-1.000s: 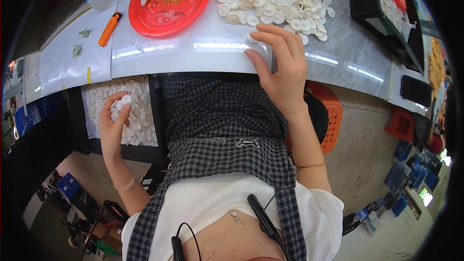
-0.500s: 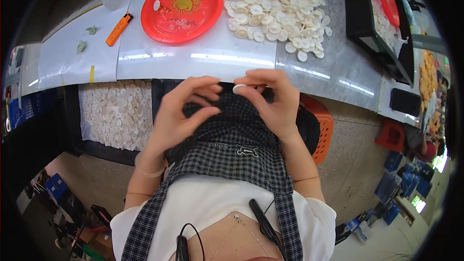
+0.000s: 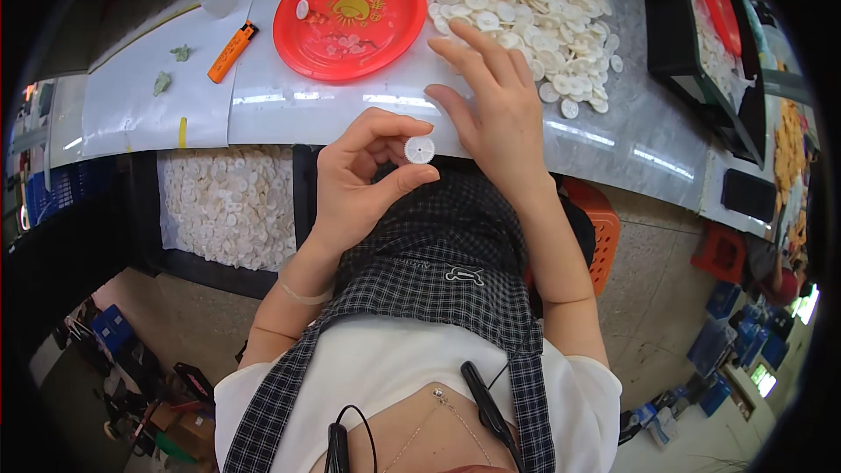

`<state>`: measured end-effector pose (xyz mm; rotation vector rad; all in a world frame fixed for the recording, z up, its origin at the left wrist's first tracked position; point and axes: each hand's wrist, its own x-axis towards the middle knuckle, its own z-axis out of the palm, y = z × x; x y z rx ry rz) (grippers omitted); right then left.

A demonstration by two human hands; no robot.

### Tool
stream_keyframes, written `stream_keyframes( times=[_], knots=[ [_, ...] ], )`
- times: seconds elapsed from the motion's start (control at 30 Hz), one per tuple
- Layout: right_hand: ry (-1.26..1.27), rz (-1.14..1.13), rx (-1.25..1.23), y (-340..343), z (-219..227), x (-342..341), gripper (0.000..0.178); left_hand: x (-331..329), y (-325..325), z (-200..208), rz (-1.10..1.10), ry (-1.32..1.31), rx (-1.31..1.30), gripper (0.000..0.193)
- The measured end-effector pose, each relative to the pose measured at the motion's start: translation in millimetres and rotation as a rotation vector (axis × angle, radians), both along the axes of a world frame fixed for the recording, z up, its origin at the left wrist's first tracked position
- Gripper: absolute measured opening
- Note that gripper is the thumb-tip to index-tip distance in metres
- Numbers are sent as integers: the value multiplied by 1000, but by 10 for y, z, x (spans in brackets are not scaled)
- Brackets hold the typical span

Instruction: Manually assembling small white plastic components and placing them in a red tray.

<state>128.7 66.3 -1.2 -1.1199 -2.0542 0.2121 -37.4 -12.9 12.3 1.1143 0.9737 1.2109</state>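
Note:
A small white toothed gear (image 3: 420,150) with a hole at its centre is pinched between the thumb and fingertips of my left hand (image 3: 355,180), just off the table's front edge. My right hand (image 3: 504,114) reaches over the table with its fingers apart and nothing in it. Its fingertips are at the near left side of a heap of white gears (image 3: 561,26) lying on clear plastic. Left of the heap is a round red plate (image 3: 293,44) with a single small white disc (image 3: 302,10) on it.
An orange utility knife (image 3: 231,52), a small bottle (image 3: 215,0) and two greenish scraps (image 3: 162,83) lie on the left of the table. Below the edge, a black bin (image 3: 304,201) holds many white gears. A black crate (image 3: 701,79) stands at right, near a dark phone-like slab (image 3: 749,190).
The white piece has passed from my right hand to my left, its flat face now showing. My right hand has opened and moved up toward the heap. The whole view has shifted slightly.

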Motion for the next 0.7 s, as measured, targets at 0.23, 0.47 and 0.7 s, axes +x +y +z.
stream_keyframes(
  times=[0.23, 0.47, 0.7],
  knots=[
    [-17, 34, -47, -126, -96, 112, 21, -7, 2, -62, -34, -4, -13, 38],
    [17, -10, 26, -202, -69, 316, 23, 23, 24, -55, -66, -29, -25, 38],
    [233, -8, -26, -280, -35, 339, 36, 47, 20, -50, -81, -32, -34, 37]
  ],
)
